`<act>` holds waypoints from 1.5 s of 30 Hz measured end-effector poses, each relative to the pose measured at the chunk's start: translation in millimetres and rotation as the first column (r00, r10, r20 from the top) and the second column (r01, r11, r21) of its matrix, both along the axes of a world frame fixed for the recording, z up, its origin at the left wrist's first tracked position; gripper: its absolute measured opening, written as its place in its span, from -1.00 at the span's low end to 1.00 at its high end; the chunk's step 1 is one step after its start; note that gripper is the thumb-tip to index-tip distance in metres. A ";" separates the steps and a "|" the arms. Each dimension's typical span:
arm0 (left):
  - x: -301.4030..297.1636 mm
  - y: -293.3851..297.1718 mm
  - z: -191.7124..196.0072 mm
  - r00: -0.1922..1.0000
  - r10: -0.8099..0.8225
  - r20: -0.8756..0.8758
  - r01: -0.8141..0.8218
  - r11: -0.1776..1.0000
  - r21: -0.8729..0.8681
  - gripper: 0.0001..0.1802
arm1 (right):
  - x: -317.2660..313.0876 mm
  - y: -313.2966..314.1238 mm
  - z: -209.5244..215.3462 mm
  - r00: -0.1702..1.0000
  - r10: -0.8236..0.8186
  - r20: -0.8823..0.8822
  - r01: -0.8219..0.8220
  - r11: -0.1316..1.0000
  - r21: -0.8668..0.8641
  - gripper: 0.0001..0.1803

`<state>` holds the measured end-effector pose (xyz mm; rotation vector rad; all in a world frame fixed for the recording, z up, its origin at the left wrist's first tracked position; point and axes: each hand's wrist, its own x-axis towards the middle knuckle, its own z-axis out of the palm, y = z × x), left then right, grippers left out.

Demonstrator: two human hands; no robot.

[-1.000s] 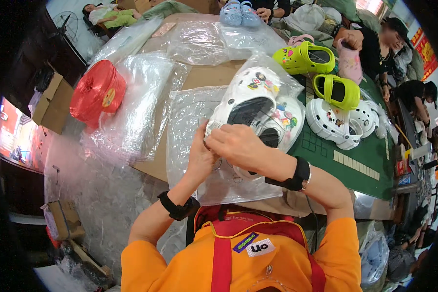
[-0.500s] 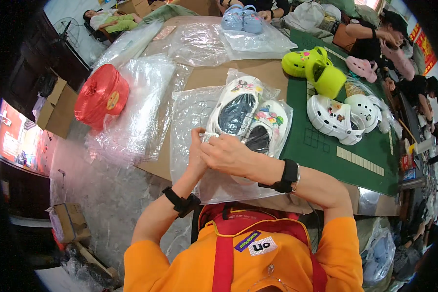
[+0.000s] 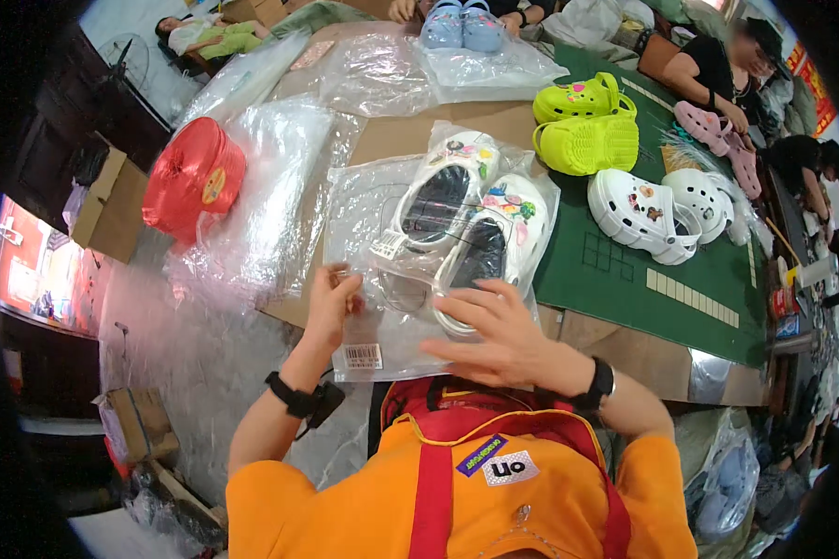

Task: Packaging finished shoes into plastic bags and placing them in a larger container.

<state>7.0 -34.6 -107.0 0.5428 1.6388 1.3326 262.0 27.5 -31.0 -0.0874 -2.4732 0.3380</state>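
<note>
A pair of white clogs with colourful charms lies inside a clear plastic bag point(image 3: 382, 321) on the table in front of me. The left clog point(image 3: 431, 238) sits a little farther away than the right clog point(image 3: 524, 224); both have dark insoles. A barcode label point(image 3: 363, 357) shows at the bag's lower left corner, and a white tag point(image 3: 388, 245) is by the left clog's heel. My left hand point(image 3: 329, 303) is at the bag's left edge, fingers bent but apart. Over the right clog's heel, my right hand point(image 3: 494, 335) spreads its fingers across the plastic.
A red twine roll point(image 3: 194, 177) rests on stacked clear bags point(image 3: 280, 177) at left. Lime clogs point(image 3: 587, 130) and white clogs point(image 3: 648, 214) occupy the green mat point(image 3: 615, 307); pink clogs point(image 3: 718, 135) lie beyond. Across the table, a person's hands are by blue clogs point(image 3: 461, 28).
My hands have separated from their grip together above the bag and come nearer my body. The bag's lower left corner now lies flat. At right, the lime and pink clogs have shifted.
</note>
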 end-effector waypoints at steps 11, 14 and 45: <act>86.4 -9.2 3.1 0.373 -0.631 -0.680 0.789 0.602 -0.125 -0.77 | 41.6 -20.6 -84.1 0.801 -0.598 0.009 0.584 0.779 -0.229 -0.52; 89.5 -4.3 -1.9 0.226 -0.490 -0.842 0.792 0.595 -0.134 -0.79 | 45.8 -17.9 -89.5 0.764 -0.645 -0.005 0.618 0.734 -0.281 -0.53; 117.1 31.5 19.0 0.102 -0.036 -0.994 0.760 0.647 0.055 -0.85 | 40.4 -12.6 -32.2 0.945 -0.319 0.074 0.312 0.805 -0.505 -0.86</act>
